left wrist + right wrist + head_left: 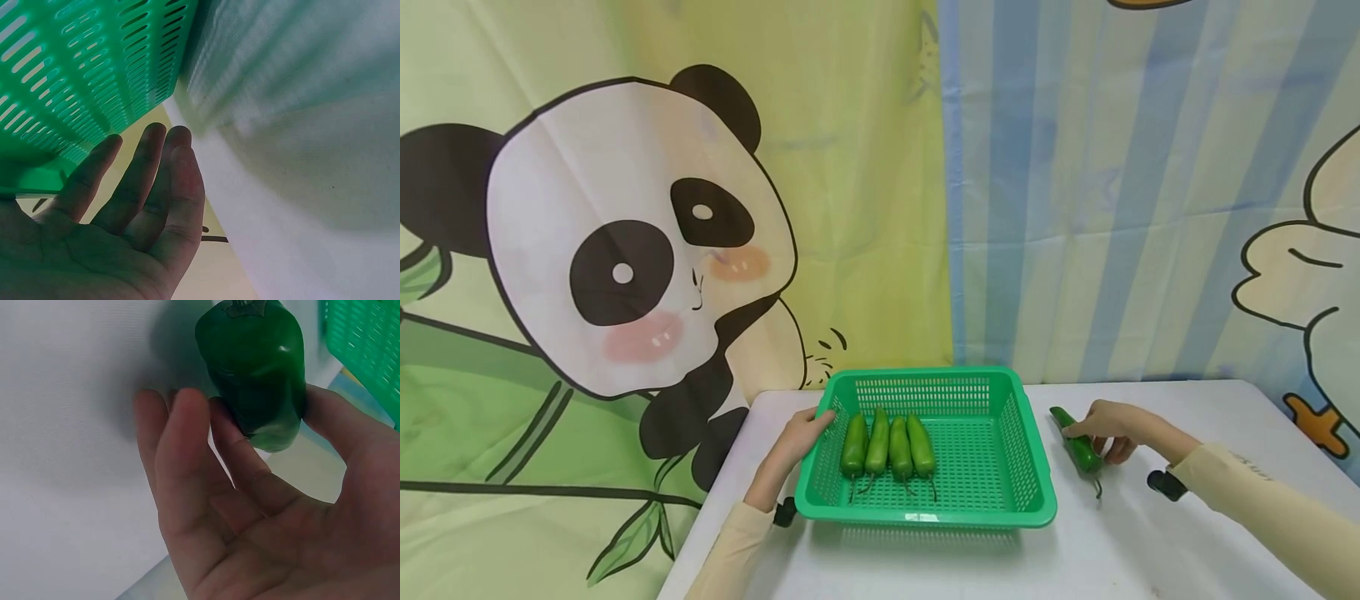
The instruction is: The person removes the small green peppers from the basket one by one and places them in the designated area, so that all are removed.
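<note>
Over the left rim of a green plastic basket (1037,487) my left hand (797,437) hooks its thumb. Its other fingers (178,187) stretch along the outside, below the rim; the thumb is hidden in the left wrist view. To the right of the basket, my right hand (1112,425) pinches a green chili pepper (1084,454) between thumb and index finger. The remaining fingers bend loosely beside it. The pepper's stem points toward me, close over the white table. Several similar green peppers (877,450) lie side by side in the basket's left half, stems toward the front.
The white table (1120,550) stands before a curtain (880,208) printed with a panda and another cartoon figure. Bare slotted floor shows in the basket's right half. A dark wrist device (1167,485) sits at my right cuff.
</note>
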{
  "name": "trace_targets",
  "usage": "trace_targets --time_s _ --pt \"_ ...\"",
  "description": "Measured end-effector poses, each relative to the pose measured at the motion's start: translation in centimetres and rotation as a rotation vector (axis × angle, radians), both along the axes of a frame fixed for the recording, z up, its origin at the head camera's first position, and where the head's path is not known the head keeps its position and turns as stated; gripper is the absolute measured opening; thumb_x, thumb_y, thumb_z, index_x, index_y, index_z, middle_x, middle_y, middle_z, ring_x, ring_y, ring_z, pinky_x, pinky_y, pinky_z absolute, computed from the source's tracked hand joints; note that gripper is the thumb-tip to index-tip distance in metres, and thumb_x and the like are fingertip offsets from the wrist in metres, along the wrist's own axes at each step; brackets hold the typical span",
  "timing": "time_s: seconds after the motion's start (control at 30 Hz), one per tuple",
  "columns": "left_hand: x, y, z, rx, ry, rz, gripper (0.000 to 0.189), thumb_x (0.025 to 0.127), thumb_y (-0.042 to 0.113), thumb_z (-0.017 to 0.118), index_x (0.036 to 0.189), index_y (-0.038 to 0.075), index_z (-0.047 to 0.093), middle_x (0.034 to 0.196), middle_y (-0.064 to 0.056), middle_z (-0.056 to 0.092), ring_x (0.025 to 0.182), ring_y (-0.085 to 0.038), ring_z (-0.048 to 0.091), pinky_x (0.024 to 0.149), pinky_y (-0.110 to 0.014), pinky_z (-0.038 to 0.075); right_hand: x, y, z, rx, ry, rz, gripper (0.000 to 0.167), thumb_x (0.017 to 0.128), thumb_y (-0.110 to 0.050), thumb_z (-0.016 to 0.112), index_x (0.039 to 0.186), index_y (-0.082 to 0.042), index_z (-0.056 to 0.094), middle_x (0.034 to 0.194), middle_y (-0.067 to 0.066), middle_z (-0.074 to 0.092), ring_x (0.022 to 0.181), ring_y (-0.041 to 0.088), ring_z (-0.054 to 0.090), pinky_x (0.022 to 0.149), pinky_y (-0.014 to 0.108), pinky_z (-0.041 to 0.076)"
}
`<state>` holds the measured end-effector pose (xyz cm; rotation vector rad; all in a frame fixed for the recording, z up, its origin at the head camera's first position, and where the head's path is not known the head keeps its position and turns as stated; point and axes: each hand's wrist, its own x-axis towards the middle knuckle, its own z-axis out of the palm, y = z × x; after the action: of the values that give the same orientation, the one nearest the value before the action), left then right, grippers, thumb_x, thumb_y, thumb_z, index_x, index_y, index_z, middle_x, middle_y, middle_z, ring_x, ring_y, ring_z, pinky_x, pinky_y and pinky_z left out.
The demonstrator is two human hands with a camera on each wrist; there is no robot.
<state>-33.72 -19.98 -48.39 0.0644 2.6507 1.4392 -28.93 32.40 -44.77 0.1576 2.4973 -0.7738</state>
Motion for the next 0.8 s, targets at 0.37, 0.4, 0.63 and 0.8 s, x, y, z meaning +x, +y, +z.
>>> trace_targets --time_s 0.37,0.4,0.63,0.8 --pt "0.1 -0.1 0.1 0.005 0.000 -0.005 0.043 0.102 0.037 0.052 0.127 0.005 0.067 0.086 -0.010 0.072 0.062 -0.014 0.067 0.059 -0.030 0.058 -0.3 -0.8 -0.8 0.120 0.038 0.008 0.047 0.095 -0.042 0.065 0.101 0.003 0.053 0.084 0.015 0.062 0.071 0.024 0.066 0.062 0.033 0.060" --pt "0.1 0.0 0.0 0.007 0.001 -0.004 0.043 0.102 0.037 0.052 0.127 0.006 0.067 0.086 -0.010 0.072 0.062 -0.014 0.067 0.058 -0.030 0.058 -0.3 -0.9 -0.7 0.129 0.038 0.010 0.048 0.095 -0.043 0.065 0.102 0.003 0.053 0.084 0.015 0.062 0.072 0.025 0.066 0.063 0.033 0.060" --pt "0.0 0.1 0.0 0.006 0.005 -0.008 0.044 0.102 0.038 0.052 0.128 0.005 0.066 0.085 -0.009 0.072 0.061 -0.014 0.067 0.058 -0.031 0.058 -0.3 -1.4 -0.8 0.196 0.038 0.012 0.050 0.094 -0.048 0.065 0.095 0.001 0.054 0.083 0.014 0.062 0.071 0.024 0.062 0.062 0.031 0.059" --pt "-0.1 -0.1 -0.2 0.009 0.004 -0.006 0.042 0.102 0.038 0.052 0.126 0.007 0.068 0.085 -0.008 0.072 0.061 -0.015 0.067 0.058 -0.031 0.058 0.1 -2.1 -0.4 0.212 0.056 0.018 0.050 0.093 -0.048 0.066 0.094 0.001 0.052 0.081 0.014 0.061 0.068 0.022 0.059 0.060 0.029 0.056"
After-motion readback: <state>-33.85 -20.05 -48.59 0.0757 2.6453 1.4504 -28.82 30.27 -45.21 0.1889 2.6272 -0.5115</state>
